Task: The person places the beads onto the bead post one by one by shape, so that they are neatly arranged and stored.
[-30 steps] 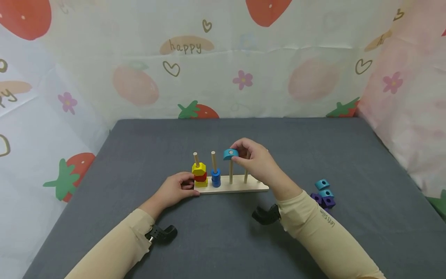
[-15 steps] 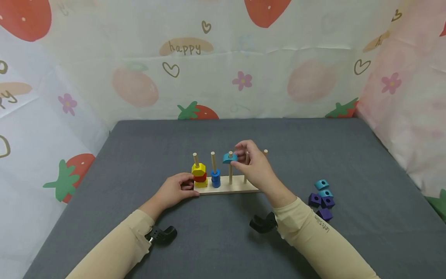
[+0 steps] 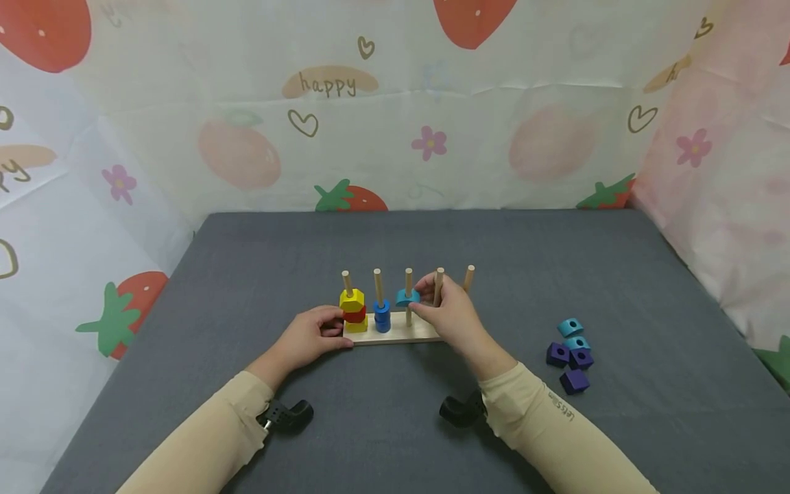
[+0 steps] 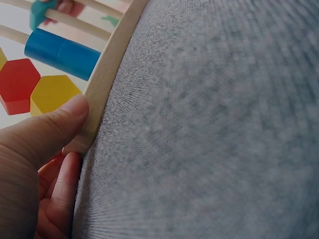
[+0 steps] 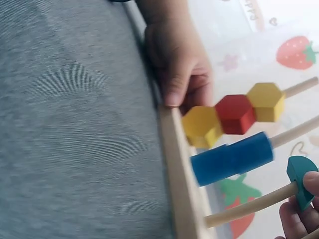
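My right hand (image 3: 455, 314) pinches a light blue half-round block (image 3: 407, 298) between thumb and fingers. The block is threaded on the third peg, partway down, and bare peg (image 5: 254, 203) shows below it in the right wrist view. My left hand (image 3: 310, 334) grips the left end of the wooden peg board (image 3: 401, 334), thumb at its front edge (image 4: 102, 99). The leftmost peg carries a yellow hexagonal block (image 3: 352, 300), a red hexagonal block (image 5: 236, 114) and another yellow one (image 4: 55, 94) at the bottom. Blue round blocks (image 3: 382, 315) sit on the second peg.
To the right on the grey cloth (image 3: 382, 446) lie two light blue half-round blocks (image 3: 570, 326) and three purple square blocks (image 3: 575, 381). The fourth peg (image 3: 439, 287) and fifth peg (image 3: 469, 279) rise beside my right hand. A strawberry-print sheet (image 3: 469, 178) hangs behind the table.
My right hand has brought the light blue half-round block from the top of the third peg to partway down it. The left hand has kept its hold on the board.
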### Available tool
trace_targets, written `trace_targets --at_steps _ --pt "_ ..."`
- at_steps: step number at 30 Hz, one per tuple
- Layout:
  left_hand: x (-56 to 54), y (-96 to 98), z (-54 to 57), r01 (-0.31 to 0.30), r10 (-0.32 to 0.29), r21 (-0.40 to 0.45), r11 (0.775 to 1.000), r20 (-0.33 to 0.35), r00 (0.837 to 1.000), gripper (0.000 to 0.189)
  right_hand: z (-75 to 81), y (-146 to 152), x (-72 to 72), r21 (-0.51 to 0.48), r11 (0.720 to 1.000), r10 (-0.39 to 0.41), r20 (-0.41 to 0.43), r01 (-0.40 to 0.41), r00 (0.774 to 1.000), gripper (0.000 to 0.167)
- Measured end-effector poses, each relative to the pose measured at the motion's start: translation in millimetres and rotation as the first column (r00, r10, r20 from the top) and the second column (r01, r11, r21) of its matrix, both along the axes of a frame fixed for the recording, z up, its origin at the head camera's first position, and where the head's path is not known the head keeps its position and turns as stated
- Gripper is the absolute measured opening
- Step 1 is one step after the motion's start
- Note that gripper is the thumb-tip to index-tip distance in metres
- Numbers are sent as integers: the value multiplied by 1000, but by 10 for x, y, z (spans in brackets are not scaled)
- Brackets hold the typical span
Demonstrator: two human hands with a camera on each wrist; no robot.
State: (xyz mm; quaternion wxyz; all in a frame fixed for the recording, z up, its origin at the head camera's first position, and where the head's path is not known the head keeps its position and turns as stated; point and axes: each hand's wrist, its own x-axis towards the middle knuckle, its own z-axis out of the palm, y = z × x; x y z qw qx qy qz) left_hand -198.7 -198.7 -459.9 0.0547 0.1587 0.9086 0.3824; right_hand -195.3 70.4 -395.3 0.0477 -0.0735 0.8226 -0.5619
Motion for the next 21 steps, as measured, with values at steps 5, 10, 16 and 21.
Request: trace_targets --at_steps 5,10,16,21 --pt "3 3 3 -2 2 -7 1000 -2 1000 48 -101 -11 1 6 1000 -22 9 22 1000 23" --pt "7 4 5 -4 4 -13 1000 1 1000 47 -175 -22 6 30 999 -47 41 45 998 23" --pt "10 6 6 -4 4 -13 1000 4 1000 47 -272 -36 11 47 997 -65 71 62 995 21" --pt "2 4 0 -4 4 -16 1000 -1 1000 47 -320 -29 20 55 996 -69 50 66 996 21"
